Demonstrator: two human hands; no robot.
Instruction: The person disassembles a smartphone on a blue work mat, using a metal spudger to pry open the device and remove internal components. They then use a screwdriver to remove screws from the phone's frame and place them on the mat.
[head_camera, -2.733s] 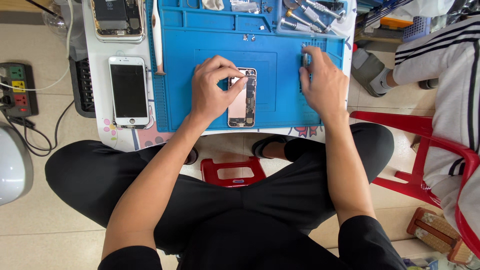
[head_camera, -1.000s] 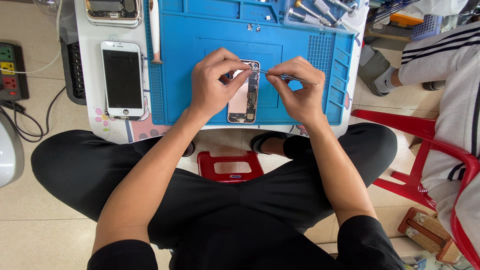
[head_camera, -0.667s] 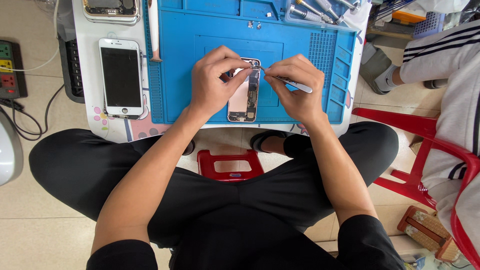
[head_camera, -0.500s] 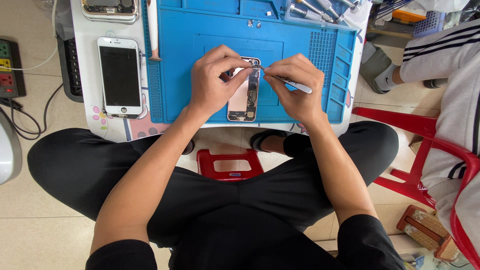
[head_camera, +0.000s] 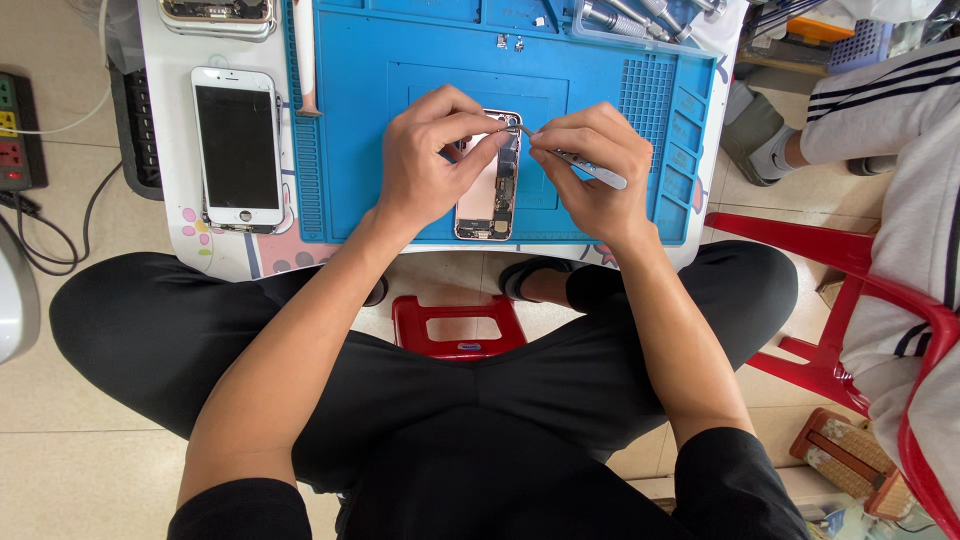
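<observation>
An opened phone body (head_camera: 488, 195) with its insides showing lies on the blue work mat (head_camera: 400, 120). My left hand (head_camera: 425, 160) rests on the phone's left side, thumb and fingers pinching its upper edge. My right hand (head_camera: 590, 165) grips slim metal tweezers (head_camera: 580, 163), whose tip touches the phone's top right corner. A white phone screen (head_camera: 238, 147) lies face up on the small table, left of the mat.
Metal tools (head_camera: 625, 15) fill a tray at the mat's top right. Another opened phone (head_camera: 218, 12) sits at the top left. A power strip (head_camera: 15, 130) lies on the floor at left. A red stool (head_camera: 460, 325) stands under me; a seated person (head_camera: 900, 200) is at right.
My right hand left the mat's right edge and came to the phone with the tweezers. Over the last second both hands have stayed at the phone's top.
</observation>
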